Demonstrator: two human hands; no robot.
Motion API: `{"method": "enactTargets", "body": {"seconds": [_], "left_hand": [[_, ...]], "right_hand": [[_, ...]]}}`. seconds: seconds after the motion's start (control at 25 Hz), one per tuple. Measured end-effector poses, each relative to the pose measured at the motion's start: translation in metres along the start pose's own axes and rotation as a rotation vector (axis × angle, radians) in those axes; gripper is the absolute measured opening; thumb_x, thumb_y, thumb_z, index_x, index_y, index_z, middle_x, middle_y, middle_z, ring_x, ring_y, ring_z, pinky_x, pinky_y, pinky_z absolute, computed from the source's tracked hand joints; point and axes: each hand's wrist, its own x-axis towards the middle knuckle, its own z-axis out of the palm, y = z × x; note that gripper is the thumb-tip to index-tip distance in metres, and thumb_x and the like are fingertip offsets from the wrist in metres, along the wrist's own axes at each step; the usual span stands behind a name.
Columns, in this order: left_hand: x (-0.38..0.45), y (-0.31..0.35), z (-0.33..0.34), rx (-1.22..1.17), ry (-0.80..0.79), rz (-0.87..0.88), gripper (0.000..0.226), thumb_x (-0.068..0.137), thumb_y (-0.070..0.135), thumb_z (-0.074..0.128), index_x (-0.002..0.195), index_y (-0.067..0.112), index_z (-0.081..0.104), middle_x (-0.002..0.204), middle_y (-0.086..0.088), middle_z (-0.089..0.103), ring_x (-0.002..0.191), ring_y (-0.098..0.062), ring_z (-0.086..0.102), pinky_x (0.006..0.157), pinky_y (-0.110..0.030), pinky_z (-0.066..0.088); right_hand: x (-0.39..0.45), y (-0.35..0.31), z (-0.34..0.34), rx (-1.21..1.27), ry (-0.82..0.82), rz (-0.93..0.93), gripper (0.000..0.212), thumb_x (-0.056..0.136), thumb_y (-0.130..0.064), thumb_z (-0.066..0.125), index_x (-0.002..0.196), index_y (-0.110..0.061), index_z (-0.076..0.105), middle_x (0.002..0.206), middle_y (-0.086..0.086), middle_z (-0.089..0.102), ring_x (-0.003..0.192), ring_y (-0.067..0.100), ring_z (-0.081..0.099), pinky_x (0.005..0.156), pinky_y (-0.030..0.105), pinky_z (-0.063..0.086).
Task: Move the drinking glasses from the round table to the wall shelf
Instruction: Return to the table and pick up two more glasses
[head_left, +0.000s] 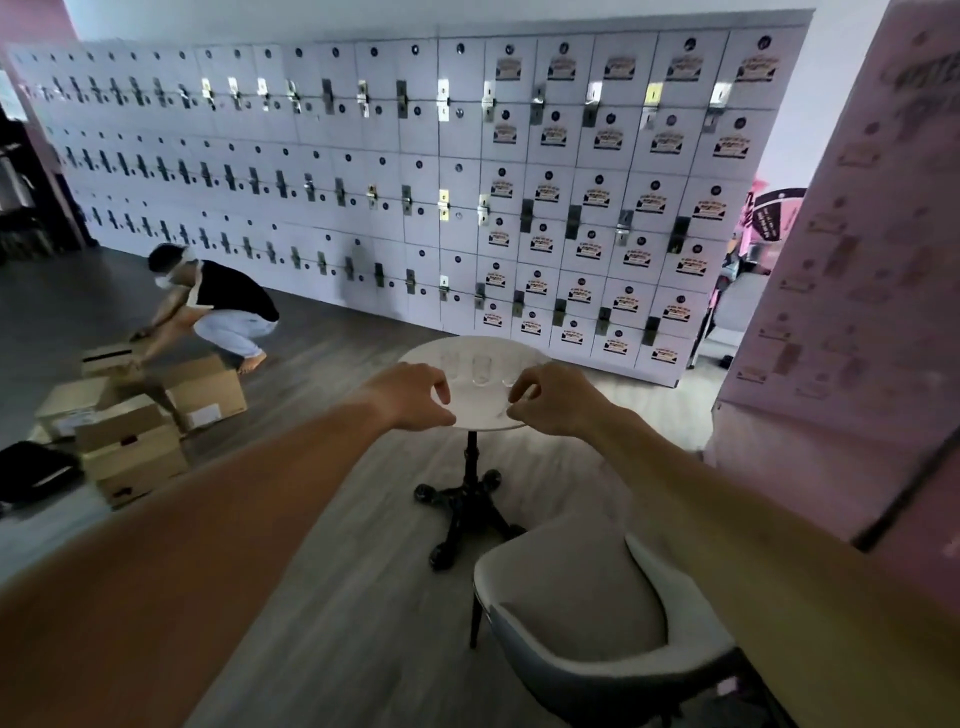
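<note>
The drinking glasses, clear and hard to count in the blur though about 3 show, stand upright in a row on the far half of the round white tabletop, which sits on a black pedestal base. Both bare arms reach forward over its near edge: the left hand and the right hand hover with fingers loosely curled and parted, holding nothing and apart from the glasses. A grey and white chair stands just beside the table, nearer the camera. Behind the table runs a wall of white lockers. Well to the left, a person crouches over cardboard boxes on the wood floor.
</note>
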Motion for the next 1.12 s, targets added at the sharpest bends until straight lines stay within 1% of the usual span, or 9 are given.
{"method": "enactTargets", "body": {"seconds": [0.08, 0.16, 0.36, 0.48, 0.64, 0.8, 0.88, 0.96, 1.12], "left_hand": [[0.017, -0.008, -0.007, -0.007, 0.003, 0.007, 0.028, 0.08, 0.046, 0.072, 0.103, 0.032, 0.064, 0.098, 0.011, 0.055, 0.09, -0.01, 0.052, 0.078, -0.03, 0.038], [0.044, -0.024, -0.012, -0.016, 0.005, 0.012, 0.029, 0.079, 0.045, 0.072, 0.105, 0.032, 0.065, 0.097, 0.01, 0.056, 0.093, -0.012, 0.054, 0.078, -0.03, 0.04], [0.13, -0.068, -0.008, -0.051, -0.015, -0.005, 0.032, 0.079, 0.043, 0.073, 0.106, 0.03, 0.065, 0.101, 0.008, 0.063, 0.099, -0.014, 0.059, 0.081, -0.031, 0.044], [0.191, -0.094, -0.004, -0.047, -0.031, -0.024, 0.031, 0.078, 0.042, 0.074, 0.105, 0.029, 0.065, 0.101, 0.007, 0.062, 0.096, -0.015, 0.059, 0.08, -0.03, 0.045], [0.289, -0.118, -0.001, -0.028, -0.067, -0.036, 0.032, 0.078, 0.046, 0.074, 0.104, 0.03, 0.064, 0.098, 0.009, 0.061, 0.096, -0.015, 0.058, 0.08, -0.031, 0.043], [0.369, -0.134, 0.004, -0.019, -0.076, -0.024, 0.028, 0.078, 0.045, 0.074, 0.1, 0.032, 0.065, 0.1, 0.008, 0.063, 0.093, -0.015, 0.059, 0.079, -0.03, 0.044], [0.403, -0.144, 0.009, -0.04, -0.088, -0.037, 0.025, 0.078, 0.045, 0.073, 0.098, 0.032, 0.065, 0.104, 0.007, 0.066, 0.093, -0.015, 0.06, 0.081, -0.03, 0.045], [0.434, -0.155, 0.018, -0.047, -0.104, -0.044, 0.024, 0.079, 0.045, 0.073, 0.097, 0.033, 0.065, 0.107, 0.006, 0.066, 0.095, -0.015, 0.06, 0.083, -0.031, 0.046], [0.491, -0.183, 0.046, -0.041, -0.146, -0.032, 0.021, 0.078, 0.045, 0.072, 0.094, 0.034, 0.064, 0.112, 0.004, 0.065, 0.091, -0.013, 0.053, 0.078, -0.03, 0.041]], "right_hand": [[0.018, -0.003, 0.0, -0.004, 0.001, 0.002, 0.009, 0.081, -0.025, 0.071, 0.088, -0.03, 0.066, 0.124, 0.001, 0.066, 0.104, 0.019, 0.061, 0.087, 0.031, 0.05], [0.049, -0.005, 0.004, 0.002, 0.003, 0.007, 0.009, 0.08, -0.026, 0.07, 0.088, -0.029, 0.067, 0.12, 0.0, 0.067, 0.1, 0.018, 0.063, 0.089, 0.033, 0.051], [0.141, 0.003, 0.021, 0.034, -0.009, 0.042, 0.012, 0.08, -0.028, 0.069, 0.092, -0.028, 0.069, 0.103, -0.001, 0.07, 0.086, 0.015, 0.066, 0.077, 0.03, 0.056], [0.204, 0.018, 0.034, 0.06, -0.01, 0.048, 0.011, 0.079, -0.027, 0.07, 0.09, -0.027, 0.069, 0.098, 0.001, 0.071, 0.083, 0.017, 0.068, 0.08, 0.035, 0.059], [0.303, 0.045, 0.041, 0.059, -0.021, 0.07, 0.009, 0.078, -0.028, 0.071, 0.087, -0.028, 0.069, 0.102, 0.001, 0.071, 0.091, 0.017, 0.066, 0.08, 0.03, 0.054], [0.385, 0.068, 0.043, 0.053, -0.025, 0.076, 0.011, 0.079, -0.026, 0.074, 0.09, -0.024, 0.073, 0.103, -0.001, 0.071, 0.096, 0.017, 0.066, 0.087, 0.032, 0.054], [0.419, 0.079, 0.047, 0.062, -0.045, 0.101, 0.011, 0.079, -0.026, 0.073, 0.09, -0.026, 0.072, 0.099, -0.002, 0.071, 0.093, 0.016, 0.066, 0.081, 0.029, 0.053], [0.45, 0.089, 0.054, 0.033, -0.066, 0.103, 0.01, 0.08, -0.028, 0.073, 0.089, -0.027, 0.072, 0.103, -0.002, 0.07, 0.09, 0.014, 0.062, 0.077, 0.026, 0.047], [0.5, 0.112, 0.079, 0.034, -0.111, 0.136, 0.011, 0.08, -0.031, 0.073, 0.09, -0.026, 0.073, 0.109, 0.001, 0.07, 0.099, 0.019, 0.064, 0.078, 0.024, 0.048]]}}
